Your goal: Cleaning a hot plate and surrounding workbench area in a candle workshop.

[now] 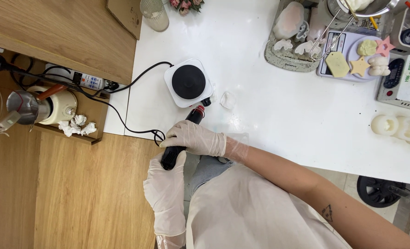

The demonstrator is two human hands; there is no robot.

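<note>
Surface edge: the white surface (269, 106) ended in a straight front edge that ran just above the person's lap; its left edge met a wooden floor (90, 193).
Open room: a broad bare stretch of the surface lay between the hot plate (188, 82) and the scale (348, 57), with only a small crumpled white scrap (227, 99) in it.
Left hand: the left hand (166, 184), in a thin white glove, was curled shut around the lower end of a black, rod-shaped tool (182, 138).
Right hand: the right hand (193, 137), gloved the same way, was closed over the tool's middle, fingers wrapped across it; the forearm behind it was bare.
Tool position: the tool slanted up across the front edge of the surface, its red-banded tip pointing at the hot plate and lying just beside that plate's corner.
Hot plate: a rounded white square with a matt black disc on top, near the left edge; a black cable (136, 83) looped from it off the surface.
Scale: flat and pale, carrying small moulded shapes, among them a yellowish tag and a star.
Right side: two pale, waxy round pieces (396, 127) sat near the right edge.
Left shelf: a metal pot (23, 106) with a wooden handle and crumpled white tissues (78, 125) sat on a low wooden tray.
</note>
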